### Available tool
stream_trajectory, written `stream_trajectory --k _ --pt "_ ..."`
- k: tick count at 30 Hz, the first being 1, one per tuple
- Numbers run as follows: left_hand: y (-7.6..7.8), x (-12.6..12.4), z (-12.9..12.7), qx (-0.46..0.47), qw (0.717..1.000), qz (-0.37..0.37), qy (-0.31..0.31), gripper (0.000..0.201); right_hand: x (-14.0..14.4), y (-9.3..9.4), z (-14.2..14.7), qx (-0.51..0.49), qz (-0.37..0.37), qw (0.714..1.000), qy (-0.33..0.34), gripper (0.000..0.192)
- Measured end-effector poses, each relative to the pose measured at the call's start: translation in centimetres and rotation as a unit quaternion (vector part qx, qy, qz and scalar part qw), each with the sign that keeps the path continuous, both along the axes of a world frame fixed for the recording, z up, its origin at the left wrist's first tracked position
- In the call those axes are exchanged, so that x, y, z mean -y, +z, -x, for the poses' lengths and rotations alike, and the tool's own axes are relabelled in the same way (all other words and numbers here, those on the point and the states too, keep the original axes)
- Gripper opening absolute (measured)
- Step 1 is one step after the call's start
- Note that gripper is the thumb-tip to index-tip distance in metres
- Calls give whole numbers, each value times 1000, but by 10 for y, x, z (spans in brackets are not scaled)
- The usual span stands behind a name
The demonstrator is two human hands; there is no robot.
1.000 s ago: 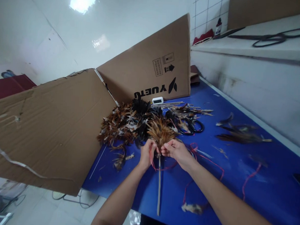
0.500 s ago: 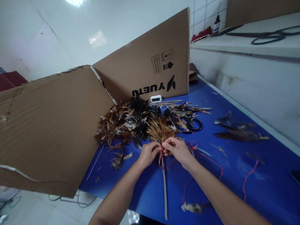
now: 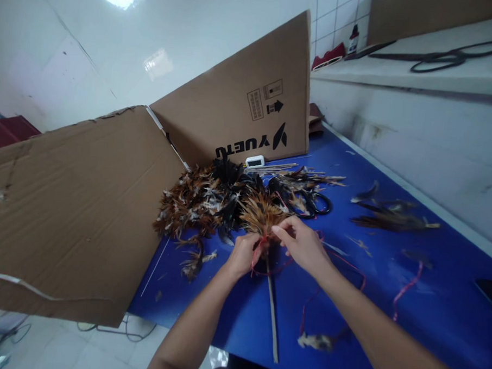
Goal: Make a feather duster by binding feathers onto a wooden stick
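Observation:
A feather duster head of brown and golden feathers sits at the top of a thin wooden stick on the table. Red string loops round the base of the feathers. My left hand is closed on the string at the left of the binding. On the other side my right hand pinches at the string with thumb and forefinger, a little apart from the left; its strand is hard to make out. Behind the right hand lie black-handled scissors.
A large feather pile lies against the cardboard box, with a small white device behind. Loose feathers lie on the blue table at right. A tuft with red string lies near the front.
My right hand has drawn slightly to the right and up from the binding. My left hand has shifted a little left, and the red loop below has widened.

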State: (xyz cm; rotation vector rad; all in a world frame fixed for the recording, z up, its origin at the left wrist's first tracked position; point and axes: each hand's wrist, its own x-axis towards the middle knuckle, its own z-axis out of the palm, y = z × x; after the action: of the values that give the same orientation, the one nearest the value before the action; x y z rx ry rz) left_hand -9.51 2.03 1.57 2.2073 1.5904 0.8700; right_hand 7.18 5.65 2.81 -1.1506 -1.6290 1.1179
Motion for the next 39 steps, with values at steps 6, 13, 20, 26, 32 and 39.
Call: stream_trajectory --k 6,13,20,26,32,39 --pt "0 2 -1 11 1000 8 28 23 39 7 5 258 -110 939 200 19" --pt "-2 1 -1 18 999 17 34 16 27 21 -4 8 -18 934 357 22" --pt "-5 1 0 44 998 24 28 10 -14 29 -41 -249 193 944 97 32" --pt "-7 2 -2 86 995 48 15 9 -39 8 -57 -2 96 991 -92 19" --pt "-7 2 -3 104 993 49 6 10 -21 13 -47 256 -260 920 -146 18" --pt "-8 2 0 82 996 39 -6 10 1 1 -7 155 -215 953 149 32"
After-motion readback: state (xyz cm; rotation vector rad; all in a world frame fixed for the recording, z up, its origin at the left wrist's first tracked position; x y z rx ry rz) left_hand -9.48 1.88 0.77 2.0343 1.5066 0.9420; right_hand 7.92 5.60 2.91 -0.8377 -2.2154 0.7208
